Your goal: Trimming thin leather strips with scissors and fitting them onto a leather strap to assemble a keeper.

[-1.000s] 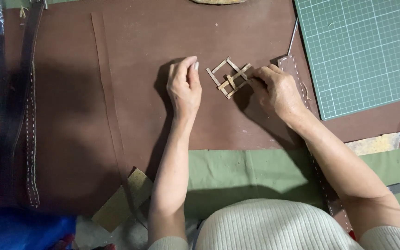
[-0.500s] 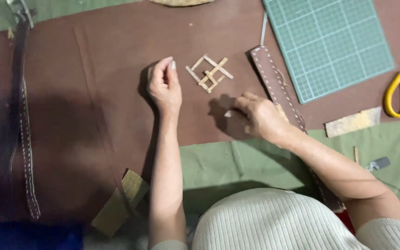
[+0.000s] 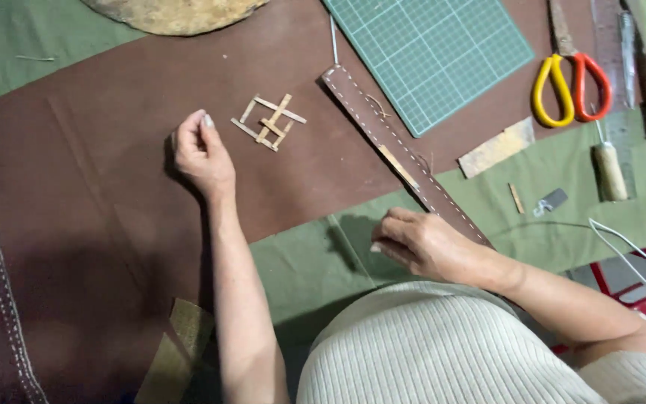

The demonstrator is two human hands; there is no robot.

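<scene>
My left hand (image 3: 202,153) rests on a large brown leather sheet (image 3: 114,224), fingers curled in, holding nothing. Just to its right lies a small lattice of thin tan strips (image 3: 269,123), not touched. My right hand (image 3: 420,241) is drawn back close to my body over the green cloth (image 3: 300,258), loosely closed, with nothing visible in it. It sits beside the near end of a long brown stitched leather strap (image 3: 383,127) that runs diagonally up toward the cutting mat.
A green gridded cutting mat (image 3: 435,52) lies at the top right. Beyond it are scissors with yellow and red handles (image 3: 570,82), a wooden-handled awl (image 3: 611,170), a tan scrap (image 3: 496,148) and a white cable (image 3: 629,247). An olive strip (image 3: 177,352) lies near my left elbow.
My right hand has left the tan lattice and pulled back toward my body. The left hand stayed on the leather and curled its fingers. The view shifted right, showing more tools.
</scene>
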